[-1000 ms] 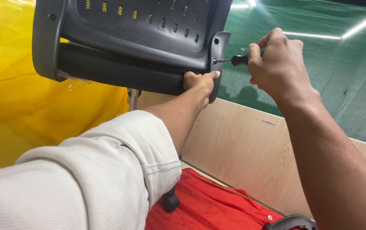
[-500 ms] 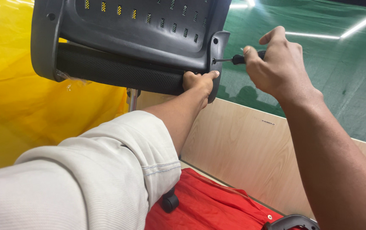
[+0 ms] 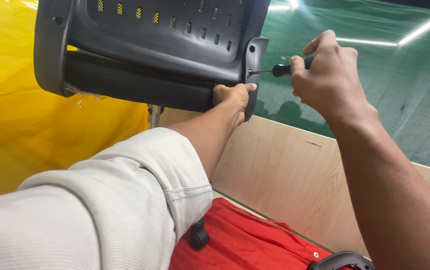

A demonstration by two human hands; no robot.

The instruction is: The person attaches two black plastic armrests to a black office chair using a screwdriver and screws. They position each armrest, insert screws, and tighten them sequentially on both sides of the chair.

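A dark grey plastic chair back [image 3: 150,40] with a black mesh edge fills the upper left. My left hand [image 3: 232,97] grips its lower right corner from below. My right hand [image 3: 327,75] is closed around the black handle of a screwdriver [image 3: 280,70]. The thin metal shaft points left, and its tip sits in a screw hole on the chair back's right side bracket [image 3: 255,57]. My left arm wears a pale grey sleeve.
A light wooden board [image 3: 285,175] slants across the lower right. Red cloth [image 3: 245,240] lies below it, next to a black caster wheel [image 3: 199,237] and a black curved part [image 3: 340,261]. Yellow sheeting [image 3: 15,125] hangs left, green sheeting [image 3: 400,75] right.
My right hand has shifted its grip on the screwdriver handle, the wrist turning a little. The chair back and my left hand have stayed in place.
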